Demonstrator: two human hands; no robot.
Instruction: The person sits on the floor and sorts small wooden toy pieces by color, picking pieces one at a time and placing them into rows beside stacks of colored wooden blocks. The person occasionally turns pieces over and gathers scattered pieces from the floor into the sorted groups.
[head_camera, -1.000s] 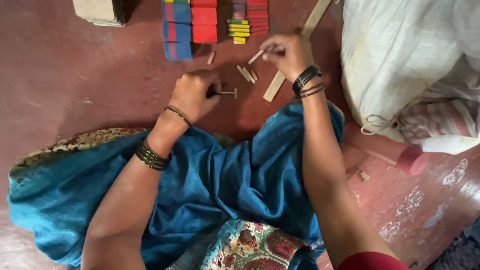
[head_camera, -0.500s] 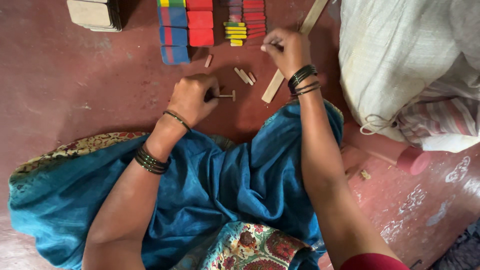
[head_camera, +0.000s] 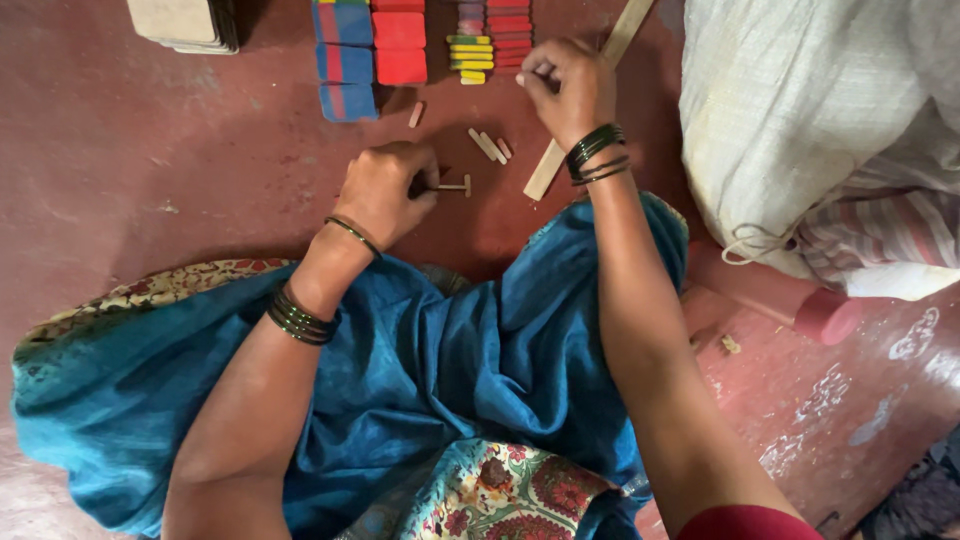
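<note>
- Two hands work over the red floor (head_camera: 150, 160); I see my left hand (head_camera: 385, 190) curled tight on a small T-shaped wooden peg (head_camera: 455, 186), most of it hidden in the fist.
- My right hand (head_camera: 565, 85) is pinched shut near the yellow sticks (head_camera: 468, 55); whatever it grips is hidden, I cannot tell.
- Loose pegs (head_camera: 488, 146) lie between the hands.
- Coloured stacks (head_camera: 370, 45) are cut off at the top edge.

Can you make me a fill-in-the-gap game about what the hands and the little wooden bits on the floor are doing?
1. The left hand holds a small wooden T-shaped peg on the ____ floor.
2. The right hand is closed above a long flat wooden ____.
3. Beside the stacked blue painted wooden blocks lie stacked ____ blocks.

Missing words: red; stick; red
</note>
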